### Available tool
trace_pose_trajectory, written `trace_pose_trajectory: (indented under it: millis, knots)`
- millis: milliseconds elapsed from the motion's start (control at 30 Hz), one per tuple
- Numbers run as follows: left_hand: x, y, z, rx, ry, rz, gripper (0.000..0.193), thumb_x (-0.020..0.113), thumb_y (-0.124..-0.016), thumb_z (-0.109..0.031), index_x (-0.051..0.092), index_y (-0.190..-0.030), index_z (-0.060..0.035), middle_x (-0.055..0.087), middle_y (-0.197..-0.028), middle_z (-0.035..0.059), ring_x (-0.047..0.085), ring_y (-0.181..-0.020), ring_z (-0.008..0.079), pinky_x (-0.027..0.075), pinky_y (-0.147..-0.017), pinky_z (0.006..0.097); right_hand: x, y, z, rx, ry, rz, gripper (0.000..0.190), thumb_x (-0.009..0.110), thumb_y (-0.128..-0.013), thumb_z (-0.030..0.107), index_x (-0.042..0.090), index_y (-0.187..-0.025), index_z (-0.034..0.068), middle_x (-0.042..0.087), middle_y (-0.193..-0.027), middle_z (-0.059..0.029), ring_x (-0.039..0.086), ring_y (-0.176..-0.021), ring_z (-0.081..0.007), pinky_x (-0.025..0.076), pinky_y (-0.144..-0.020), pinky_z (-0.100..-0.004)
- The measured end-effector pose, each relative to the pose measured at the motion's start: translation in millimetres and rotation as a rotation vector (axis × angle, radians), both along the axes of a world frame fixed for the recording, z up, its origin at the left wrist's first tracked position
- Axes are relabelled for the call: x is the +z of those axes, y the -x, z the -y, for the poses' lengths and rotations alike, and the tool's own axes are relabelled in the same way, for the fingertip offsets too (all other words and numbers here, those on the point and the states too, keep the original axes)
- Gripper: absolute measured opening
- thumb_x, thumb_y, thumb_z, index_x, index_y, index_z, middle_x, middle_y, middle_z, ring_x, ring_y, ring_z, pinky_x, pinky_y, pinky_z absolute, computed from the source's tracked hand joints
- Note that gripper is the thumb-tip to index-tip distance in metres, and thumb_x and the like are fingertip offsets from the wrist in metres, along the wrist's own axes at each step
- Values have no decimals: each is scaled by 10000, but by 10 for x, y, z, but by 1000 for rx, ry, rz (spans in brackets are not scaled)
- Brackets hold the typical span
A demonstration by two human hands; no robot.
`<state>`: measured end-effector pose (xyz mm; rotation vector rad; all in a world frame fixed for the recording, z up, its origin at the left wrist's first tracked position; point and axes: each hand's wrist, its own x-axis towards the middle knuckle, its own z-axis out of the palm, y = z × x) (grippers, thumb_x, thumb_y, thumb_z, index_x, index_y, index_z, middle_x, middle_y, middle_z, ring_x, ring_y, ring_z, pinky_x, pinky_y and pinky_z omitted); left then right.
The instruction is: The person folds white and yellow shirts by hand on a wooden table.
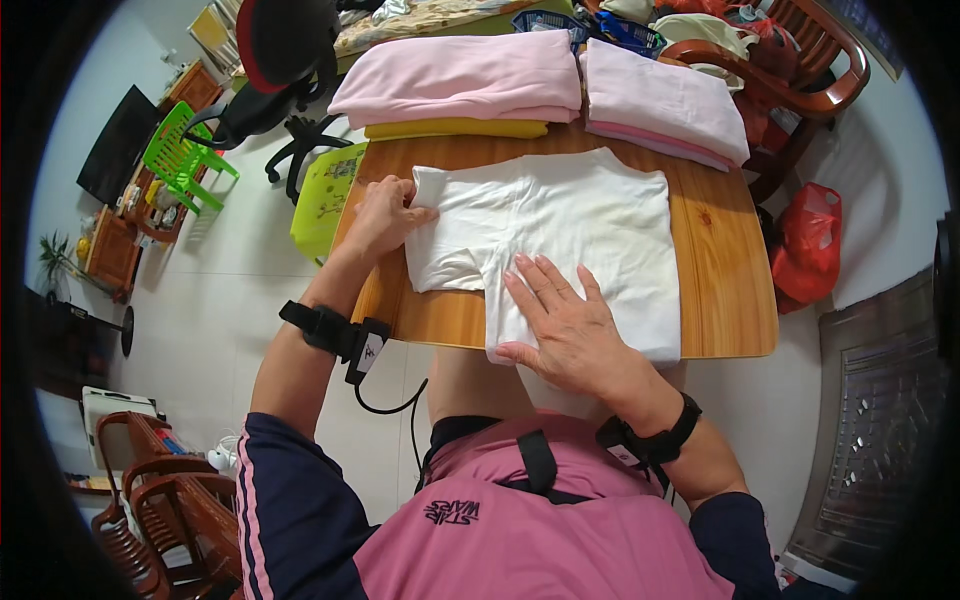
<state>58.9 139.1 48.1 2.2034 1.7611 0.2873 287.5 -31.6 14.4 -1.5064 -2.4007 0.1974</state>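
Note:
A white short-sleeved shirt (592,217) lies on the wooden table (720,262), one sleeve spread to the left and the other side folded in to a straight edge. Its lower edge hangs slightly past the table's near edge. At the left sleeve's end, my left hand (386,214) has curled fingers and the thumb on the cloth, gripping the edge. Flat on the lower part of the shirt's body rests my right hand (566,326), palm down, fingers apart. Some wrinkles show near the armpit and across the middle.
Folded pink cloth (465,75) on yellow cloth (457,129) sits at the table's far left, another pale pink folded stack (660,97) at far right. A green stool (322,199) stands left, a wooden armchair (814,97) and red plastic bag (806,247) right.

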Motion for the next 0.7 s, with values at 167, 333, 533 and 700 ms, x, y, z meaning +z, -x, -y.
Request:
trace_pose_trajectory:
  millis: [167,333,533,700]
  knots:
    - [-217,186,-78,-79,91,872,219,654,-874,-130,628,-1026,26,683,-920,76,629,-793,136,504,-725,292,-25,30,8,11,-12,-8,792,500,-882,598,385,-1435,42,325,-1519,-155,296,-1414,-301,210,-1120,-571]
    - [261,-151,50,-182,53,722,201,607,-933,-141,573,-1087,-16,642,-958,19,589,-808,67,494,-713,232,-37,9,8,-6,-17,21,790,501,-884,595,380,-1436,45,321,-1522,-155,294,-1415,-295,213,-1118,-569]
    - [533,-743,233,-160,292,746,180,558,-944,-196,557,-1018,-32,617,-712,34,541,-443,95,397,-366,233,-32,-56,19,41,-52,-87,743,498,-898,569,410,-1407,35,378,-1472,-180,338,-1385,-314,244,-1109,-551]
    - [432,-1151,403,-187,474,767,311,568,-963,-262,467,-1133,-23,638,-827,94,652,-567,155,481,-462,240,103,-232,187,53,-14,-147,640,559,-891,499,497,-1327,34,514,-1336,-180,444,-1294,-323,288,-1081,-530]
